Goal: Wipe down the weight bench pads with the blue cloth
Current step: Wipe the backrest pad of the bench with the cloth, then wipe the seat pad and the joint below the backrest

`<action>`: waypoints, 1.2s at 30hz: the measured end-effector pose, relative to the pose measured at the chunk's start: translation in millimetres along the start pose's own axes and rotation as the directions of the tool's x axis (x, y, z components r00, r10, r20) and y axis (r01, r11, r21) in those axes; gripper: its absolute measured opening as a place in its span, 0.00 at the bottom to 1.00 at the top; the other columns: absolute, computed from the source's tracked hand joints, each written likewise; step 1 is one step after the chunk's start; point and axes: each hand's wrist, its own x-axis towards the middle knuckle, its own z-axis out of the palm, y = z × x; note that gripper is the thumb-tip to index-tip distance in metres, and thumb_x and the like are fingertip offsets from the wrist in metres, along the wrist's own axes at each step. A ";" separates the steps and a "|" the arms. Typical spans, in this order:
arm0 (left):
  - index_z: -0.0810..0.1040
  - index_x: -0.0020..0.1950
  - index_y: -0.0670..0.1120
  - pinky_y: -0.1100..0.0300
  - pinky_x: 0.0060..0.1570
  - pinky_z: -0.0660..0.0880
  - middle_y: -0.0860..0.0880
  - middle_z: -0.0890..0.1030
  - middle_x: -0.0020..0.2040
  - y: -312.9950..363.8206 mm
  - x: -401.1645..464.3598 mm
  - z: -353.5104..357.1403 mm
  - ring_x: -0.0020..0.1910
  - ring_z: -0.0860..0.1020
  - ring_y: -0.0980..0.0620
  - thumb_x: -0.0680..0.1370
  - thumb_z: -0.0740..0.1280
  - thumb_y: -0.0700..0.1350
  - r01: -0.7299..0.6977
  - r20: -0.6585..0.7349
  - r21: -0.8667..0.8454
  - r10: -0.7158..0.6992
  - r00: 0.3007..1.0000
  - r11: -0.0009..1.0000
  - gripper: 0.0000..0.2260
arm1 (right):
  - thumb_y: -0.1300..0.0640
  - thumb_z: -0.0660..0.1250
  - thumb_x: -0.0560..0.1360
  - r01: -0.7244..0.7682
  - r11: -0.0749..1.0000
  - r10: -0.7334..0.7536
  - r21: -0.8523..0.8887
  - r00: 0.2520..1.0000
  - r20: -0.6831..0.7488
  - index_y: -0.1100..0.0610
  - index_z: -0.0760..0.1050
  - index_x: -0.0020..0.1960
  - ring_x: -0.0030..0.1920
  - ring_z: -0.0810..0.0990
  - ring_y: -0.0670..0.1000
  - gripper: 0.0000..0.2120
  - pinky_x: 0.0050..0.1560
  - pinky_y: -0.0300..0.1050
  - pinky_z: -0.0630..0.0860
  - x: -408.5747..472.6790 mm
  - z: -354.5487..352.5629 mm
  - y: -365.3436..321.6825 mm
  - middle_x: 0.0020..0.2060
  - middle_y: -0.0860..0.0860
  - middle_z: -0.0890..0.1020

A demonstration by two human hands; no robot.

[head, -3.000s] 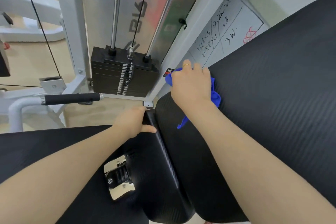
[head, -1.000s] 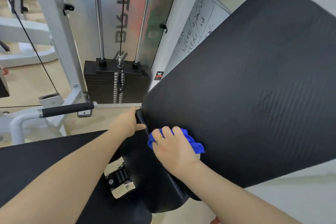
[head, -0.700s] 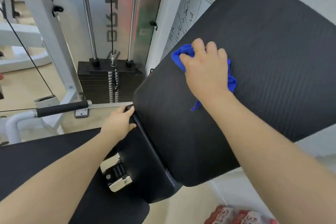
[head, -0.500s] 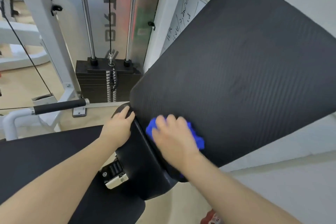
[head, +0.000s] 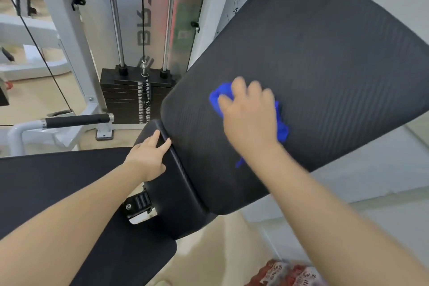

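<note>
Steadying comes first: our left hand rests with loose, fairly straight fingers on the edge of the lower pad, grasping nothing, and we'd do well to brace there while we scrub. Further right, our right hand presses the bunched blue cloth flat against the tilted back pad, fingers spread over it. We judge long overlapping strokes along the ribbing, out to the far corners, would cover it best.
</note>
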 end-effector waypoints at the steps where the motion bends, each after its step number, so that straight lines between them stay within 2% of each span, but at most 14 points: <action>1: 0.44 0.77 0.53 0.53 0.72 0.57 0.43 0.40 0.78 -0.6 -1.3 1.2 0.77 0.47 0.45 0.77 0.60 0.48 -0.002 -0.005 -0.004 0.002 1.000 1.000 0.33 | 0.63 0.54 0.65 0.075 0.996 -0.077 0.041 0.995 0.068 0.54 0.74 0.34 0.35 0.68 0.53 0.11 0.34 0.47 0.57 -25.1 2.8 -19.3 0.42 0.55 0.76; 4: 0.42 0.76 0.54 0.54 0.68 0.62 0.44 0.41 0.78 -1.3 -7.3 6.5 0.76 0.51 0.45 0.77 0.60 0.46 -0.010 0.007 -0.055 0.011 1.000 0.998 0.34 | 0.60 0.62 0.65 0.291 0.944 -0.325 0.156 0.904 0.279 0.53 0.77 0.35 0.35 0.69 0.53 0.05 0.34 0.46 0.63 -95.4 3.6 -69.9 0.39 0.52 0.75; 7: 0.40 0.76 0.56 0.55 0.60 0.69 0.46 0.41 0.78 -5.3 -14.7 11.5 0.75 0.57 0.45 0.78 0.59 0.43 -0.032 0.023 -0.126 0.035 0.999 0.992 0.34 | 0.57 0.67 0.63 0.359 0.905 -0.418 0.229 0.852 0.315 0.53 0.76 0.32 0.34 0.70 0.52 0.01 0.34 0.45 0.65 -107.2 5.9 -84.0 0.37 0.50 0.75; 10: 0.40 0.75 0.59 0.53 0.58 0.71 0.46 0.44 0.78 -10.3 -21.7 16.6 0.72 0.62 0.44 0.78 0.58 0.42 -0.050 0.040 -0.149 0.056 0.998 0.988 0.34 | 0.61 0.64 0.61 0.284 0.955 -0.296 0.086 0.923 0.246 0.52 0.77 0.31 0.34 0.71 0.53 0.05 0.33 0.45 0.61 -62.5 6.2 -60.0 0.37 0.50 0.76; 12: 0.40 0.75 0.60 0.53 0.55 0.72 0.42 0.60 0.74 -11.9 -28.3 19.5 0.64 0.70 0.44 0.79 0.57 0.41 -0.069 0.078 -0.188 0.085 0.993 0.980 0.33 | 0.63 0.64 0.59 0.104 0.995 -0.102 -0.011 0.986 0.132 0.52 0.75 0.30 0.33 0.71 0.53 0.06 0.34 0.44 0.60 -27.2 5.0 -33.0 0.40 0.52 0.79; 14: 0.38 0.74 0.59 0.56 0.46 0.72 0.46 0.76 0.50 -10.7 -36.1 25.3 0.46 0.75 0.48 0.79 0.57 0.41 -0.086 0.127 -0.266 0.124 0.984 0.960 0.34 | 0.63 0.69 0.58 -0.032 0.999 0.035 -0.035 0.996 0.084 0.54 0.74 0.30 0.33 0.71 0.54 0.06 0.34 0.45 0.59 -8.5 3.5 -15.6 0.42 0.54 0.79; 16: 0.38 0.74 0.59 0.58 0.41 0.70 0.48 0.72 0.40 -8.4 -42.7 32.0 0.37 0.72 0.51 0.79 0.57 0.40 -0.079 0.145 -0.312 0.129 0.981 0.947 0.34 | 0.63 0.70 0.58 -0.059 0.997 0.063 -0.046 0.994 0.086 0.55 0.73 0.31 0.33 0.70 0.54 0.07 0.34 0.45 0.60 -13.3 2.2 -18.4 0.43 0.54 0.80; 19: 0.38 0.75 0.58 0.59 0.45 0.69 0.47 0.72 0.51 -4.6 -52.6 48.1 0.43 0.72 0.49 0.78 0.58 0.40 -0.057 0.150 -0.374 0.121 0.981 0.926 0.35 | 0.63 0.70 0.58 0.027 0.997 -0.039 0.072 0.985 0.168 0.55 0.74 0.33 0.33 0.69 0.54 0.08 0.34 0.46 0.61 -64.8 2.8 -51.1 0.44 0.55 0.79; 21: 0.37 0.75 0.57 0.62 0.38 0.66 0.46 0.72 0.57 0.2 -57.6 58.8 0.46 0.71 0.50 0.78 0.58 0.41 -0.060 0.108 -0.395 0.112 0.988 0.917 0.36 | 0.64 0.70 0.56 0.095 0.986 -0.130 0.138 0.953 0.272 0.55 0.75 0.34 0.33 0.70 0.54 0.08 0.33 0.45 0.64 -108.0 0.1 -72.5 0.43 0.55 0.79; 24: 0.34 0.75 0.53 0.66 0.28 0.58 0.50 0.72 0.54 10.2 -59.5 67.1 0.43 0.69 0.53 0.78 0.61 0.44 -0.082 0.034 -0.395 0.103 0.994 0.915 0.38 | 0.66 0.68 0.55 0.081 0.987 -0.127 0.141 0.923 0.363 0.56 0.76 0.34 0.32 0.70 0.54 0.10 0.33 0.46 0.64 -136.7 -2.8 -81.4 0.42 0.55 0.79; 27: 0.33 0.75 0.48 0.56 0.43 0.75 0.45 0.74 0.58 11.8 -53.0 80.4 0.50 0.76 0.47 0.75 0.67 0.46 -0.034 -0.004 -0.480 0.036 0.999 0.876 0.45 | 0.68 0.53 0.61 0.171 0.975 -0.213 0.140 0.894 0.394 0.56 0.78 0.36 0.33 0.71 0.55 0.17 0.32 0.47 0.66 -147.5 -11.6 -80.6 0.43 0.55 0.79; 29: 0.37 0.76 0.47 0.49 0.58 0.73 0.44 0.66 0.69 8.4 -45.8 86.8 0.62 0.72 0.44 0.73 0.69 0.49 -0.015 -0.007 -0.493 0.013 1.000 0.870 0.45 | 0.67 0.47 0.62 0.284 0.952 -0.305 0.115 0.845 0.438 0.56 0.80 0.37 0.34 0.72 0.55 0.23 0.33 0.46 0.66 -150.0 -12.5 -85.1 0.43 0.54 0.79; 33: 0.41 0.76 0.44 0.52 0.58 0.72 0.44 0.62 0.68 11.6 -37.1 99.5 0.63 0.69 0.45 0.71 0.71 0.55 -0.078 -0.121 -0.373 0.035 0.992 0.924 0.47 | 0.62 0.66 0.60 0.415 0.901 -0.411 0.128 0.719 0.561 0.54 0.81 0.38 0.37 0.72 0.53 0.09 0.35 0.46 0.65 -126.1 1.0 -107.8 0.44 0.51 0.79; 36: 0.42 0.76 0.44 0.54 0.61 0.70 0.42 0.57 0.73 14.1 -33.1 116.9 0.67 0.67 0.45 0.70 0.71 0.57 -0.092 -0.219 -0.367 0.010 0.976 0.926 0.48 | 0.58 0.65 0.69 0.377 0.917 -0.388 0.131 0.760 0.522 0.54 0.78 0.49 0.45 0.72 0.53 0.09 0.42 0.46 0.66 -93.2 15.9 -130.6 0.52 0.50 0.75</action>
